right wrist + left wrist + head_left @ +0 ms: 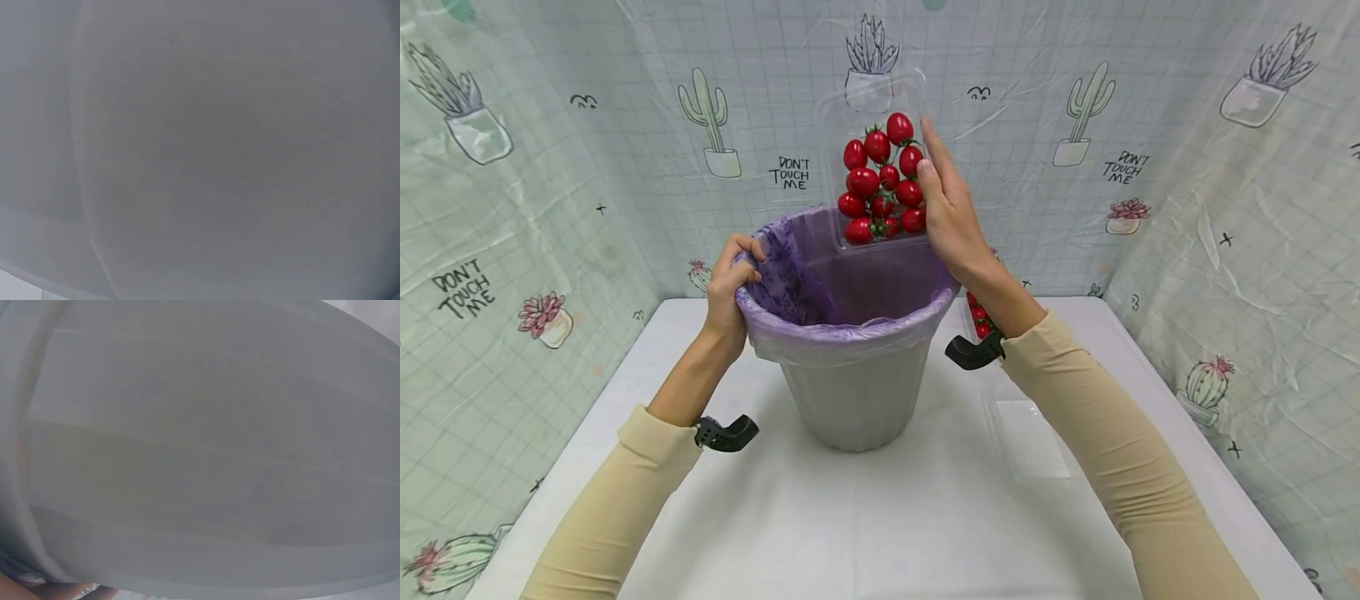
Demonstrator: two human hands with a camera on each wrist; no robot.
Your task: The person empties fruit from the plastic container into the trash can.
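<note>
A grey bin (852,397) lined with a purple bag (820,283) stands mid-table. My left hand (731,279) grips its left rim, fingers curled over the bag's edge. My right hand (950,218) holds a clear plastic tray (872,108) tilted up over the bin's far rim, with several red cherry tomatoes (880,183) gathered at its lower end. Both wrist views show only a blurred grey bin wall (200,450) filling the frame.
A white table (880,517) is fenced by a cactus-print curtain (535,167) on three sides. A clear plastic lid (1028,437) lies flat to the bin's right. More red tomatoes (979,321) show behind my right wrist.
</note>
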